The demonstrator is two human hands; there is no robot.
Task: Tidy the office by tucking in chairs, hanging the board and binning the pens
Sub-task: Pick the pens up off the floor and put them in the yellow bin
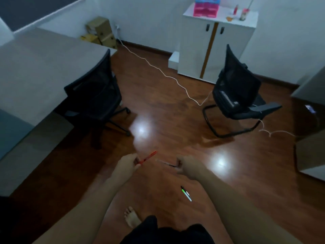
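My left hand (129, 164) is closed on a red pen (148, 156) that sticks out up and to the right. My right hand (187, 166) grips a thin dark-and-clear pen (166, 162) pointing left. Both hands hang over the wooden floor. A green-and-white pen (186, 193) lies on the floor just below my right hand. A black wheeled chair (98, 95) stands tucked against the grey desk (35, 67) on the left. A second black chair (241, 95) with a sled base stands out in the open floor at the right.
A white cord (158, 69) runs across the floor from the back wall to the right chair. A white cabinet (218, 46) with pink drawers on top stands at the back. Cardboard boxes (102, 30) sit in the corner. Another desk (309, 88) is at the right edge. My bare foot (131, 217) is below.
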